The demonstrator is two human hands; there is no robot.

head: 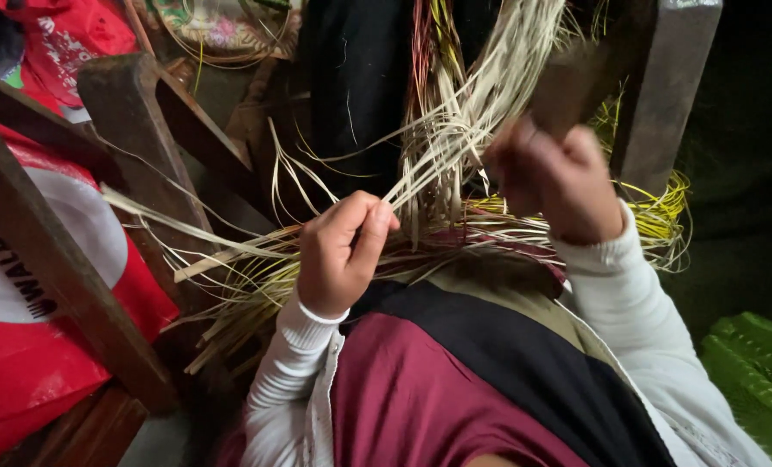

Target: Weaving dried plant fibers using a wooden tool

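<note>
The left hand (341,252) holds a closed grip on pale straw strips (455,138) fanning upward over the lap, while the blurred right hand (559,182), fisted, clamps the same bundle beside a dark wooden frame (663,78).

A cramped home craft corner, a basket-weaving or mat-weaving spot. Pale reed strips (455,130) fan across the middle, loose and tangled. Right of the strips lies a coil of yellow cane (663,216). Left of them stands a dark wooden frame (57,251), with a red and white bag (31,346) behind it. Above the strips hangs dark cloth (360,69). Far to their lower right sits green woven work (758,372).
</note>
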